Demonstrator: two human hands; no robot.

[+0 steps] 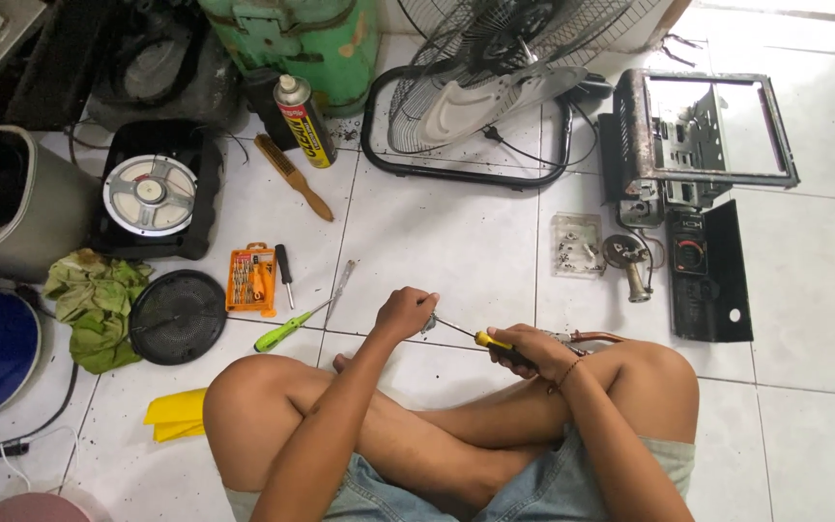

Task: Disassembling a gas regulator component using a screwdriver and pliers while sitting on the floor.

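1. Your left hand [405, 311] is closed around a small grey metal part [428, 323], held just above the white tiled floor [437, 222] in front of your crossed legs.
2. Your right hand [532, 350] is wrapped tight on the yellow-and-black handle of a slim screwdriver [480, 338], whose thin shaft points left, tip at the metal part.
3. A copper-coloured tube [599, 336] shows just beyond your right hand; what it joins to is hidden.
4. The part looks light and rigid, but small and likely slippery, so pinch it by its sides and keep the fingers off the tip's line. The screwdriver is stiff and best gripped on the fat handle, as you do.
5. Near your left knee lie a green-handled screwdriver [287, 330], a bare metal rod [340, 281], a black-handled driver [284, 274] and an orange bit case [250, 278].
6. Further left sit a round black mesh grille [178, 316], a crumpled green rag [97, 302] and a speaker in a black housing [154, 190].
7. Ahead stand a floor fan [480, 82], a spray can [303, 121] and a wooden brush [291, 176].
8. To the right rest a rusty stripped stove frame [703, 130], a black control panel [709, 275], a burner piece [628, 261] and a clear plastic tray [576, 245]. None of these crowd your hands.
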